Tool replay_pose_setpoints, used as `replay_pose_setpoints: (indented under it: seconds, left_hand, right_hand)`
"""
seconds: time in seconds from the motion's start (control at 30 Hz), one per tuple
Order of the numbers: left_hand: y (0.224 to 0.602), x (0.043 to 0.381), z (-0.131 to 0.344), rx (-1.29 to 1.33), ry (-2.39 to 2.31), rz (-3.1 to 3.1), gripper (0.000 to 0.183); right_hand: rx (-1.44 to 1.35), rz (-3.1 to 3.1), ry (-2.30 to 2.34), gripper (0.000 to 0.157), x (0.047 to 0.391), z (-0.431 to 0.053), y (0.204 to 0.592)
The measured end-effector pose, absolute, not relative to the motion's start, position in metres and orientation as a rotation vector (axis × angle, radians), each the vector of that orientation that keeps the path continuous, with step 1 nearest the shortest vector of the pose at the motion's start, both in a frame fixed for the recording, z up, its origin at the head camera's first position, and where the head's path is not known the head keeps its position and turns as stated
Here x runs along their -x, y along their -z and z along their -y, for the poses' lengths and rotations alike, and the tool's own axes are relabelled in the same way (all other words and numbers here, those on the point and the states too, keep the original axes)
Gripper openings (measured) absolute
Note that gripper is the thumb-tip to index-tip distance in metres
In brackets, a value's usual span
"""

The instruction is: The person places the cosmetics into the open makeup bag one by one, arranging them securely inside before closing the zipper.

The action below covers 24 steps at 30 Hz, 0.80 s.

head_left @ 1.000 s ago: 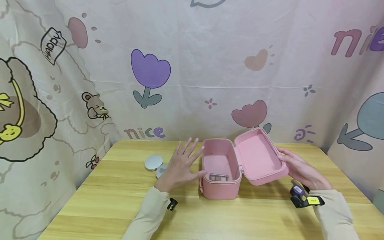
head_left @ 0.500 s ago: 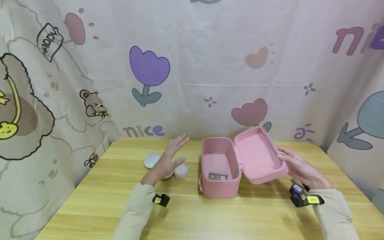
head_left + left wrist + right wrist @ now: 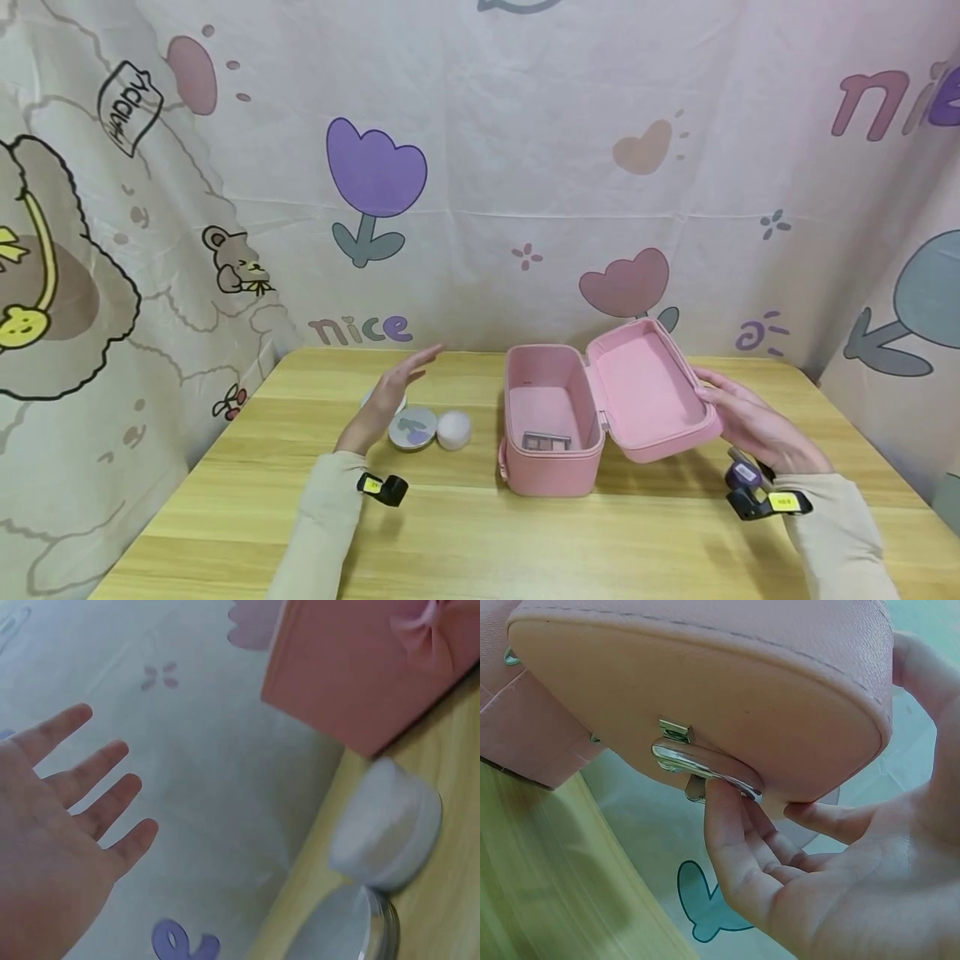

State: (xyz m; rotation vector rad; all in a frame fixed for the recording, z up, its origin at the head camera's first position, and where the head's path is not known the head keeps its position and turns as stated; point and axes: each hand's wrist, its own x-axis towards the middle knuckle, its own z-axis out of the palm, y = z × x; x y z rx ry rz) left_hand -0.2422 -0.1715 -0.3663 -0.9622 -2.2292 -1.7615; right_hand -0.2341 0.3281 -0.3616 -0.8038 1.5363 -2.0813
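A pink vanity case (image 3: 552,473) stands with its lid (image 3: 645,387) swung out to the right. My right hand (image 3: 757,425) grips the lid's outer end. In the right wrist view, its fingers (image 3: 727,840) curl at a silver clasp (image 3: 705,765) on that lid. Inside the case lies a small eyeshadow palette (image 3: 547,442). My left hand (image 3: 381,408) is raised, fingers extended and holding nothing, beside a round patterned tin (image 3: 412,428). A white round jar (image 3: 453,430) sits right of the tin. Behind the left hand, a pale round compact (image 3: 396,402) is partly hidden.
Everything stands on a wooden table (image 3: 480,542). A purple round item (image 3: 742,475) with a label shows by the right wrist, partly hidden by the wrist camera. A printed cloth (image 3: 487,167) hangs behind the table's far edge.
My left hand has moved left, away from the case, and turned edge-on. The white jar and the patterned tin have come into view. The right hand stays on the lid.
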Motion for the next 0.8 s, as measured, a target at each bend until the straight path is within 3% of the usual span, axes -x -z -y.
replay_pose_setpoints:
  seconds: [0.4, 0.8]
  left_hand:
    - [0.391, 0.257, 0.193, 0.854, 1.919, 2.293, 0.075]
    - [0.418, 0.265, 0.2, 0.777, 2.033, 2.323, 0.075]
  right_hand:
    - [0.852, -1.462, 2.077, 0.047, 0.236, -0.33, 0.363]
    - [0.832, -1.525, 2.063, 0.045, 0.233, -0.329, 0.361]
